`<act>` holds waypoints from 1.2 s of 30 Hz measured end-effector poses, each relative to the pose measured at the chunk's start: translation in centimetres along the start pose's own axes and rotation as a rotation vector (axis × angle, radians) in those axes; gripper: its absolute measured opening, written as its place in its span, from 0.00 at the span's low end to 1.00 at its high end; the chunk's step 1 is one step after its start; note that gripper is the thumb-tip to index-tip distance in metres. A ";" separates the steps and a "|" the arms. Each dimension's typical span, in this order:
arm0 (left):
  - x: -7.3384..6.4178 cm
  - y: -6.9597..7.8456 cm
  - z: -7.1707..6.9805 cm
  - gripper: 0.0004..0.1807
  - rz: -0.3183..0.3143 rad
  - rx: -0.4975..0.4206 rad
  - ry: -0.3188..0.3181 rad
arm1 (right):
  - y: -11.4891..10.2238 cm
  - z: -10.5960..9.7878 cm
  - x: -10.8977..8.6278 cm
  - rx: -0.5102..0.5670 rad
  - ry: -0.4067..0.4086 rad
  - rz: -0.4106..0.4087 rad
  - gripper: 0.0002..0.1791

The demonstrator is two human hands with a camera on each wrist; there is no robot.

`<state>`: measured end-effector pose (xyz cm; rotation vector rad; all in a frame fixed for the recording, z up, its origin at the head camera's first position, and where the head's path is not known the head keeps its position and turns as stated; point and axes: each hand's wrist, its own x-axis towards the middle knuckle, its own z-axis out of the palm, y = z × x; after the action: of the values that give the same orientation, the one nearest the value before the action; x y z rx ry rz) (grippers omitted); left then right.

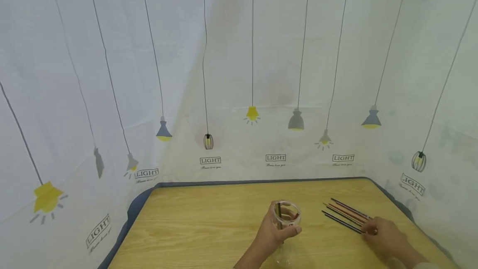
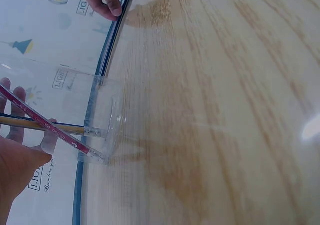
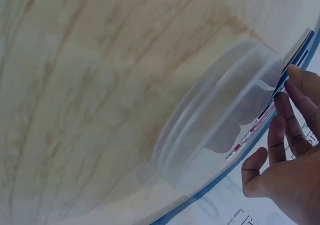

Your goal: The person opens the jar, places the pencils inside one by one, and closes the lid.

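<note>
My left hand grips a clear, straight-sided glass near its rim. Inside lean a maroon pencil with HB printed on it and a yellow-and-dark pencil, eraser ends down by the base. To the right, several pencils lie side by side on the table, dark and reddish brown, pointing away. My right hand is at their near ends, thumb and forefinger pinching a dark blue pencil. Its other fingers are loosely bent, apart from the pencils.
The wooden table has a dark blue edge against a white curtain printed with hanging lamps, enclosing the back and both sides. A translucent ridged round thing lies near my right hand in the right wrist view.
</note>
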<state>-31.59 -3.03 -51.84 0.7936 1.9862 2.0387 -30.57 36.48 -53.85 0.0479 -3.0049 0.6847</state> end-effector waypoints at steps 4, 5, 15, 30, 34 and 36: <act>0.1 -0.1 0.0 0.34 0.003 -0.001 0.002 | 0.2 0.3 0.1 -0.019 0.014 -0.025 0.06; 0.1 -0.1 0.0 0.34 0.004 -0.003 0.002 | 0.2 0.4 0.2 -0.023 0.018 -0.031 0.05; 0.0 0.2 0.1 0.35 -0.001 -0.011 -0.005 | 0.5 0.8 0.4 -0.054 0.004 -0.015 0.04; -0.3 0.2 -0.1 0.35 0.008 -0.008 0.006 | 1.0 1.5 0.8 -0.046 -0.012 0.039 0.02; -0.2 0.1 0.0 0.35 0.006 -0.006 0.003 | 1.0 1.5 0.8 -0.061 0.014 0.009 0.02; -0.2 0.1 0.0 0.35 0.006 -0.004 0.003 | 0.8 1.4 0.7 -0.057 0.032 -0.011 0.01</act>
<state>-31.39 -3.15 -51.78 0.7968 1.9826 2.0482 -31.41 36.54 -55.43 0.0497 -2.9888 0.5932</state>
